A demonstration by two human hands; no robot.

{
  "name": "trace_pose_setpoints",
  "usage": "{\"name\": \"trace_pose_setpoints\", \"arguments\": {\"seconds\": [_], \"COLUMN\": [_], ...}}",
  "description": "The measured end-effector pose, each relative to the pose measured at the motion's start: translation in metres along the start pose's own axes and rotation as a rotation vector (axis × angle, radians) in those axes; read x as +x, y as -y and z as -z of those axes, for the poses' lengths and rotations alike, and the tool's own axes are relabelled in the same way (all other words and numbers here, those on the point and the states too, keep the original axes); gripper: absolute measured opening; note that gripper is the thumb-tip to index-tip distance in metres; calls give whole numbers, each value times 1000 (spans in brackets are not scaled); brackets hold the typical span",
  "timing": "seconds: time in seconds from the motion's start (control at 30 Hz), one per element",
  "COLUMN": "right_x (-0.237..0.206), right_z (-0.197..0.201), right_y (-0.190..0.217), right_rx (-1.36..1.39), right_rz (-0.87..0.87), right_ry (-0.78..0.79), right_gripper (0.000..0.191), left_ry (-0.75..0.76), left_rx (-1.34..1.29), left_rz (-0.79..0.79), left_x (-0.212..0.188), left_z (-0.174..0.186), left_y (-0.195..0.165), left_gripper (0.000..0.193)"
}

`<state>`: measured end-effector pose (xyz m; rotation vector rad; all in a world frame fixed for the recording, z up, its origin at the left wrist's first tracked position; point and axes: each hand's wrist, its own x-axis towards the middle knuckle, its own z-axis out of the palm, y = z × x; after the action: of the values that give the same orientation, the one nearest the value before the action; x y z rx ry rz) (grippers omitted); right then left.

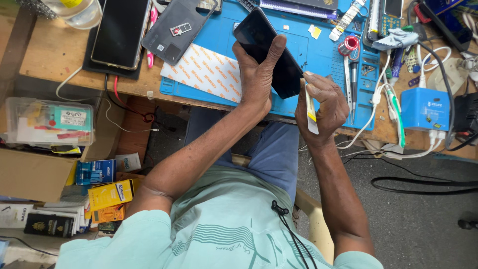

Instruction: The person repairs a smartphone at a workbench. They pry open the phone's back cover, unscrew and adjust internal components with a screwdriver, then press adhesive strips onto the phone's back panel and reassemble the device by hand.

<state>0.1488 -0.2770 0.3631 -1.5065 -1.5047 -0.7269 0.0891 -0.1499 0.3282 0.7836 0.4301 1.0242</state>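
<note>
My left hand (256,74) grips one black phone (269,52) above the blue work mat (219,37), fingers wrapped around its lower half, thumb along one edge. Its long axis runs on a slant, the top end pointing up and away to the left, the bottom end down toward my right hand (323,107). The slab is thin, glossy and smooth, with rounded corners. My right hand is closed on one flat white and yellow pry tool (310,109), which looks like plastic; its tip touches the phone's lower edge. On the worn wooden bench (50,55) to the left lie two more phones: a dark one (121,32) with its glass screen up, and a matte grey one (179,30) with its back up. Two slim metal tweezers (350,82) rest side by side on the rubbery mat near my right hand.
</note>
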Motion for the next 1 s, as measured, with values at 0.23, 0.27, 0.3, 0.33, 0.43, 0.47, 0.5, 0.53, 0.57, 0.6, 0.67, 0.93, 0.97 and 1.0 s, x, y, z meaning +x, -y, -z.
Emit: {"name": "trace_pose_setpoints", "arguments": {"seconds": [0.23, 0.27, 0.3, 0.33, 0.43, 0.47, 0.5, 0.53, 0.57, 0.6, 0.67, 0.93, 0.97, 1.0], "right_x": [-11, -11, -11, -10, -5, -3, -1, 2, 4, 6, 12, 22, 21, 18], "right_z": [-9, -9, -9, -8, -7, -8, -9, -11, -14, -17, -25, -42, -43, -44], "right_y": [-1, -2, -2, -3, -4, -3, -3, -3, -2, -1, 1, 7, 8, 8], "right_rx": [225, 201, 177, 152, 78, 69, 61, 55, 58, 60, 51, 23, 49, 72], "right_rz": [-343, -319, -298, -277, -181, -158, -132, -107, -105, -105, -110, -135, -148, -164], "right_ry": [-74, -61, -47, -32, 13, 16, 18, 21, 22, 22, 26, 24, 13, 4], "right_gripper": [21, 21, 21, 21, 23, 23, 23, 23, 23, 23, 23, 19, 19, 19], "left_ry": [-7, -7, -8, -9, -18, -17, -19, -24, -32, -30, -26, -16, -8, -14], "left_rx": [27, 30, 32, 34, 34, 33, 26, 19, 13, 12, 10, -48, -46, -65], "left_rz": [-25, -29, -31, -31, -42, -48, -50, -54, -56, -52, -47, -73, -64, -65], "left_x": [1, 2, 2, 3, 4, 4, 5, 5, 4, 4, 3, 5, 4, 4], "left_z": [3, 3, 4, 4, 5, 5, 5, 6, 6, 6, 7, 13, 15, 16], "left_y": [4, 4, 4, 5, 5, 4, 4, 4, 3, 2, 1, -4, -4, -4], "left_gripper": [100, 100, 100, 100, 99, 99, 99, 99, 98, 97, 94, 87, 88, 87]}}
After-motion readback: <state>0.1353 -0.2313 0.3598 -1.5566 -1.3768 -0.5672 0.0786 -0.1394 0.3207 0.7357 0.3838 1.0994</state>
